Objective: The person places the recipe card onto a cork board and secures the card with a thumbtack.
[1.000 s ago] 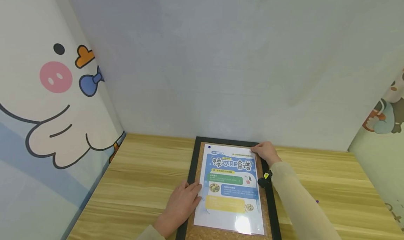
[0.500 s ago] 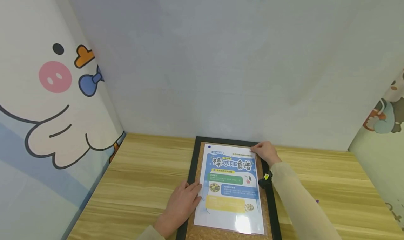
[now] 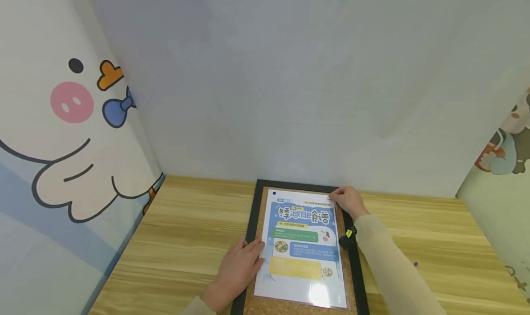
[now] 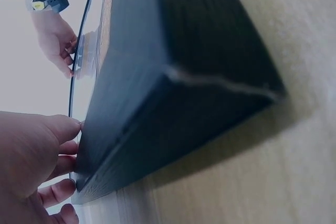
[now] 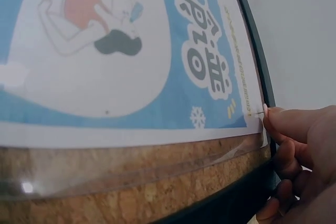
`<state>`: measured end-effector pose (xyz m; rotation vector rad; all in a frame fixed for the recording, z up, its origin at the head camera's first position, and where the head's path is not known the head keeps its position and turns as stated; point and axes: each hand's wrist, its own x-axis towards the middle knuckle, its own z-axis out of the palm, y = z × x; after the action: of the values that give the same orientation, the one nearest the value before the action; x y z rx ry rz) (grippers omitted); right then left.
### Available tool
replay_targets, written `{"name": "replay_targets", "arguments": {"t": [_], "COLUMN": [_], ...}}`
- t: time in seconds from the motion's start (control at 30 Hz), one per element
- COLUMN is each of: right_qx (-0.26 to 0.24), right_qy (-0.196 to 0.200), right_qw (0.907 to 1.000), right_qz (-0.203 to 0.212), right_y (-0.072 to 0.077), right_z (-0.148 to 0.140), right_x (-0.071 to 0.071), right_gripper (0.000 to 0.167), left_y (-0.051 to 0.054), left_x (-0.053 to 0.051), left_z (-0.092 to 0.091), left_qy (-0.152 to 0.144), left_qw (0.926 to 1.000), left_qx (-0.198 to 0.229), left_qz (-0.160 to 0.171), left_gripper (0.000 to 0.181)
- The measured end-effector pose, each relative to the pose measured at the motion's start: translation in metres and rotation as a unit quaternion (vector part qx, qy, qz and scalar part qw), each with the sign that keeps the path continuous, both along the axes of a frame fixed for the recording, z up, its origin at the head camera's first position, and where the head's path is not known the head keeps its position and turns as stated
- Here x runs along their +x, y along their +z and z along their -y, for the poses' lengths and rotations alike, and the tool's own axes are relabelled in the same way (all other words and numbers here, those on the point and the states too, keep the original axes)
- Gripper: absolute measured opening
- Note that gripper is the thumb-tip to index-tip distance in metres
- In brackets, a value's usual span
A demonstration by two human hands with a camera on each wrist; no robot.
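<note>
A laminated poster [image 3: 304, 250] with blue, green and yellow panels lies on a black-framed cork board [image 3: 252, 223]. My right hand [image 3: 349, 201] is at the poster's top right corner. In the right wrist view, its thumb and forefinger pinch a small thumbtack [image 5: 260, 112]; the thin metal point shows, and the head is mostly covered by the fingers. A dark blue thumbtack [image 3: 274, 193] sits in the top left corner. My left hand [image 3: 239, 266] rests over the frame's left side, its fingertips touching the poster's left edge.
The board lies on a wood-grain table [image 3: 190, 223], against a pale grey curtain [image 3: 265, 85] at the back. A small purple item [image 3: 416, 264] lies on the table right of my right forearm. Cartoon-printed panels [image 3: 74, 168] stand at the sides.
</note>
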<state>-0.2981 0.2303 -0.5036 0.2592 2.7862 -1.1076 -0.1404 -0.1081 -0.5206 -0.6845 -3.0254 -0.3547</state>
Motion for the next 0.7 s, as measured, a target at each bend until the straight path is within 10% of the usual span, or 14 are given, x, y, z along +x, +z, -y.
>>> {"name": "replay_targets", "arguments": {"t": [0.7], "right_qx": [0.015], "right_qy": [0.014], "right_qw": [0.9998], "right_qz": [-0.007], "right_y": [0.002], "right_z": [0.0016], "right_x": [0.004], "right_gripper": [0.026], "left_y": [-0.0006], "left_x": [0.0024], "left_z": [-0.0001], "left_qy": [0.004], "left_qw": [0.9999], "left_qx": [0.008], "left_qz": [-0.009], "left_gripper": [0.04]}}
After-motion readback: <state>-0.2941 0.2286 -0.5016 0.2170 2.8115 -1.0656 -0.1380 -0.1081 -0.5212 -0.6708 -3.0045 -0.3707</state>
